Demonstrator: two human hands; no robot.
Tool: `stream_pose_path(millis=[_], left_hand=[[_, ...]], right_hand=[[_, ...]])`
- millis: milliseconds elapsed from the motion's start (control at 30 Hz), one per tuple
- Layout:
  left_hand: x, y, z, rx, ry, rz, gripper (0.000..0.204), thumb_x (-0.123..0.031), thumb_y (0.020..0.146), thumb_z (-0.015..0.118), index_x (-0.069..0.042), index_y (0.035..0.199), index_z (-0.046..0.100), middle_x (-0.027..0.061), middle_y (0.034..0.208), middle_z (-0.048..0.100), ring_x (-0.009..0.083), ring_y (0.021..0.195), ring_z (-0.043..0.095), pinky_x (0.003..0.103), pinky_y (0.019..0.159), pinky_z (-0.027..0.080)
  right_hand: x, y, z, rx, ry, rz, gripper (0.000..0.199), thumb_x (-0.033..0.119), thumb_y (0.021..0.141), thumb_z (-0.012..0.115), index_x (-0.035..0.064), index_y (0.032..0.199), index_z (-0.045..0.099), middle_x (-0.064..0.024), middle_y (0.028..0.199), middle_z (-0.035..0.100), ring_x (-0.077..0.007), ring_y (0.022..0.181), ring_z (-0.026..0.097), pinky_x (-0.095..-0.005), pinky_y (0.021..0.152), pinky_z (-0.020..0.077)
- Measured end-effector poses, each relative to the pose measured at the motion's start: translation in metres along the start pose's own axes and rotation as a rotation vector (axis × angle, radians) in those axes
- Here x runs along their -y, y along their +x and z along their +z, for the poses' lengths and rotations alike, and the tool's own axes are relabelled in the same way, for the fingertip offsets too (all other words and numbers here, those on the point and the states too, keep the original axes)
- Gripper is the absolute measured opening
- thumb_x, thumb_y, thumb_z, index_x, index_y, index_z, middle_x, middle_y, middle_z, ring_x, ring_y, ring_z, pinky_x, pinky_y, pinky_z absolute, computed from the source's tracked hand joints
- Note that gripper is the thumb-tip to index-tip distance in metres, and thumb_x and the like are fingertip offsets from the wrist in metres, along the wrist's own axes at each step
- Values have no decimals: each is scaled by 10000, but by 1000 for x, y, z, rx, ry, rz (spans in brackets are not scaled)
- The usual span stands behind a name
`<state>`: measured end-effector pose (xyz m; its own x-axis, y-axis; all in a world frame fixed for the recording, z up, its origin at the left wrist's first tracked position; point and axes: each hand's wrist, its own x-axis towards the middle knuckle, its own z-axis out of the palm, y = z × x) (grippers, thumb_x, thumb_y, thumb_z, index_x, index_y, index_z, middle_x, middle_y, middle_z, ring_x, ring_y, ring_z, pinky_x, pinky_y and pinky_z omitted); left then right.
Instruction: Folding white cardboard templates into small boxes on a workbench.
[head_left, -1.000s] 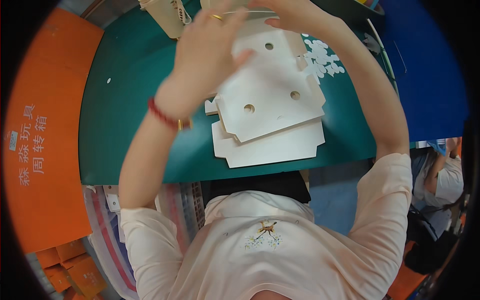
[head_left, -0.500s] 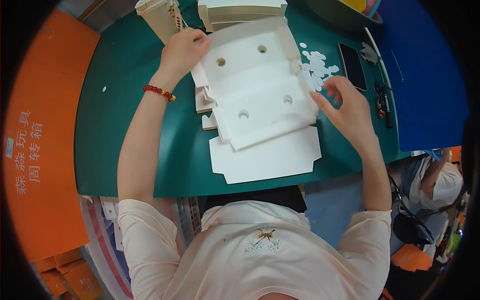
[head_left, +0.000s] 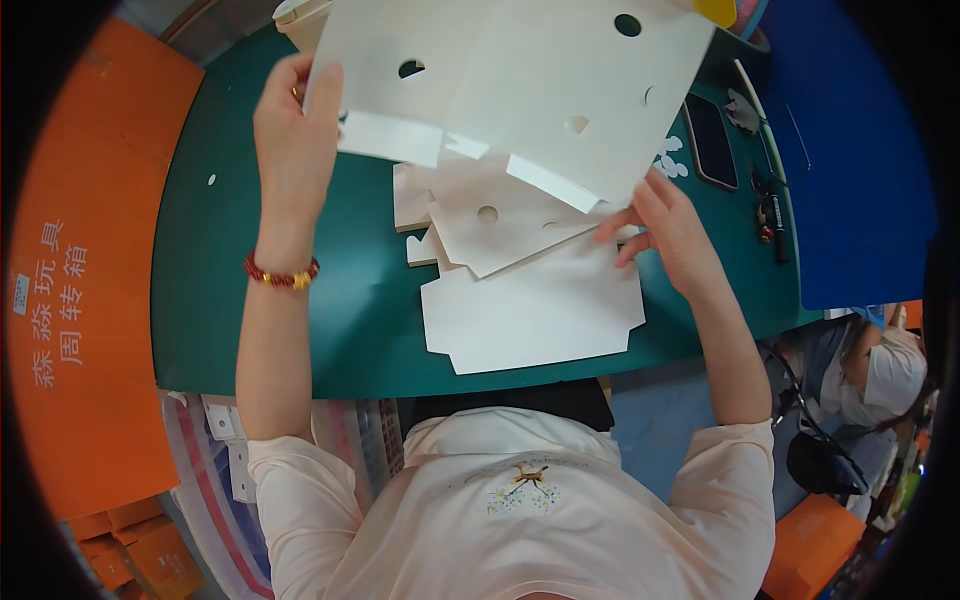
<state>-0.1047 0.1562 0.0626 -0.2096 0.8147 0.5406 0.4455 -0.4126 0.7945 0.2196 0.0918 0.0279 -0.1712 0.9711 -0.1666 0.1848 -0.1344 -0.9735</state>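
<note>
Two hands on one big sheet is what we've got: a white die-cut cardboard blank (head_left: 520, 90) with several round holes punched in it, lifted up off the green desk (head_left: 250, 300) and tilted toward the camera. Our left hand (head_left: 295, 130) has its grip clenched on the blank's left edge, thumb over the front and fingers behind, so the sheet spreads up and to the right from that pinch. A red bead bracelet (head_left: 280, 273) sits on that wrist. Our right hand (head_left: 665, 235) is down at the blank's lower right edge with its fingers spread; the fingertips touch the sheet's underside and the stack below, and we can't really tell whether that grip is closed on anything or just resting there. Right under the raised blank lies a loose pile of flat blanks (head_left: 530, 300) of the same kind, fanned out on the desk, the bottom one nearest to our body. Off to the right on the desk there's a dark phone (head_left: 710, 140) and some small white cut-out scraps (head_left: 672, 160) beside it, well clear of both hands. An orange crate (head_left: 80, 300) stands just left of the desk.
</note>
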Motion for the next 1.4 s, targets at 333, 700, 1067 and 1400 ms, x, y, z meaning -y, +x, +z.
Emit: stream_pose_path(millis=[333, 700, 1067, 1400], left_hand=[[-20, -126, 19, 747, 335, 311, 585, -309, 914, 723, -5, 1364, 505, 201, 1247, 595, 297, 1214, 575, 417, 969, 513], [21, -78, 8, 518, 724, 657, 100, -43, 826, 645, -69, 922, 659, 81, 1028, 684, 276, 1074, 620, 391, 932, 482], [-52, -131, 5, 733, 423, 424, 461, 32, 781, 630, -73, 1229, 648, 124, 1323, 629, 367, 1301, 531, 490, 1072, 433], [-26, -146, 17, 876, 260, 436, 393, -109, 830, 668, 6, 1205, 633, 161, 1243, 631, 376, 1247, 509, 537, 1116, 345]], right_hand=[[-17, 24, -84, -186, 172, -45, 493, 343, 922, 725, -16, 1233, 593, -84, 980, 737, -140, 738, 711, -244, 484, 542], [-31, 21, -96, -19, 550, -59, 449, 255, 924, 718, -12, 1268, 610, -98, 1050, 728, -175, 924, 724, -288, 805, 591], [16, -17, 4, -221, -1202, -300, 527, 128, 990, 590, 49, 1487, 435, -207, 1283, 644, -294, 1133, 656, -354, 950, 510], [0, -16, 68, -69, -1309, -721, 725, 432, 897, 710, 95, 1481, 444, -267, 1570, 318, -470, 1356, 451, -521, 1072, 420]])
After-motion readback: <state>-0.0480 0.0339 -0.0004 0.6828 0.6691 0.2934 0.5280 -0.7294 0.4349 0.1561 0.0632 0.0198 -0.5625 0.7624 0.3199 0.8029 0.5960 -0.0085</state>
